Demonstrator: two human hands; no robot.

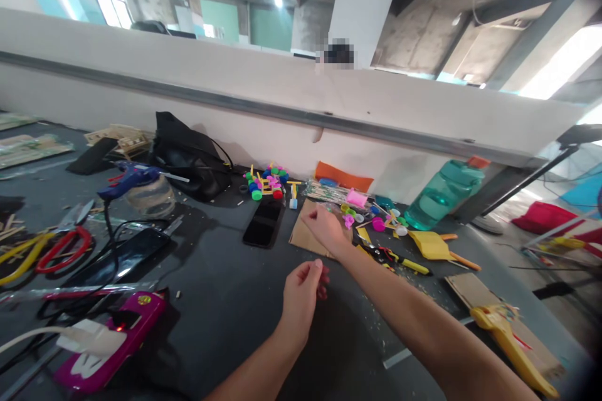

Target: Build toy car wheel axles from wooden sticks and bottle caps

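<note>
My left hand (302, 291) hovers over the dark tabletop, nearer to me than the cardboard. Its fingers curl in with the thumb across them; whatever may be between them is hidden. My right hand (325, 230) is above a square piece of brown cardboard (301, 239), fingers closed with their tips together; I cannot make out anything in them. Just right of it lie a pink flower-like piece (348, 220), a magenta bottle cap (378, 223) and other small coloured caps. A black phone (263, 223) lies left of the cardboard.
At left are a blue glue gun (129, 178), red-handled scissors (66, 247) and a magenta power strip (113, 341). A teal bottle (444, 194) leans by the white partition (263, 138). Yellow-handled pliers (395, 257) and a yellow tool (512, 341) lie right. A person's head shows beyond the partition.
</note>
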